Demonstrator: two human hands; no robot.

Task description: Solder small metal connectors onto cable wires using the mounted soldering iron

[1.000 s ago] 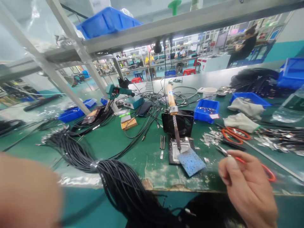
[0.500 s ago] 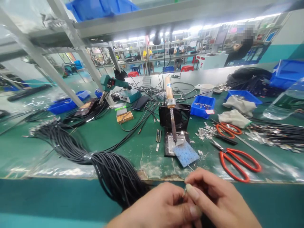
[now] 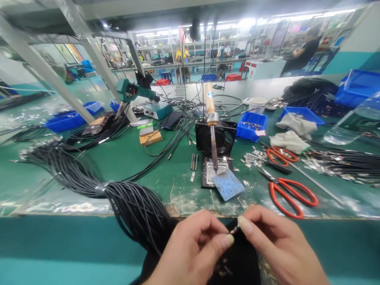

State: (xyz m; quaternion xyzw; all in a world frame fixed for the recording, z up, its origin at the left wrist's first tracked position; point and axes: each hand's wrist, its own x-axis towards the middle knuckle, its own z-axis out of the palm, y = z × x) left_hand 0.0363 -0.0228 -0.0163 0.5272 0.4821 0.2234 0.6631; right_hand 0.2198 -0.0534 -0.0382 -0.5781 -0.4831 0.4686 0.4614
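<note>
My left hand (image 3: pixel 198 245) and my right hand (image 3: pixel 273 243) meet in front of the bench edge, fingertips pinched. Between them runs a small cable end (image 3: pixel 234 230) with coppery, whitish exposed wires; my fingers cover the rest of it. To the left, a thick tied bundle of black cables (image 3: pixel 130 196) droops over the edge behind my left hand. A soldering iron (image 3: pixel 210 103) with a wooden handle points down, its tip near a blue sponge (image 3: pixel 228 185). Right of the sponge lie red-handled scissors (image 3: pixel 292 194), closest to my right hand.
A black fan (image 3: pixel 227 138) stands behind the iron. Small metal pieces (image 3: pixel 253 158), another red-handled tool (image 3: pixel 282 155), gloves (image 3: pixel 289 141), a blue parts bin (image 3: pixel 251 126) and more black cables (image 3: pixel 347 158) lie rightward. A green heat gun (image 3: pixel 133 91) is at back left.
My hands have drawn slightly apart, baring the wires between the fingertips. My view has tilted down and shifted a little, so the bench appears higher and further left.
</note>
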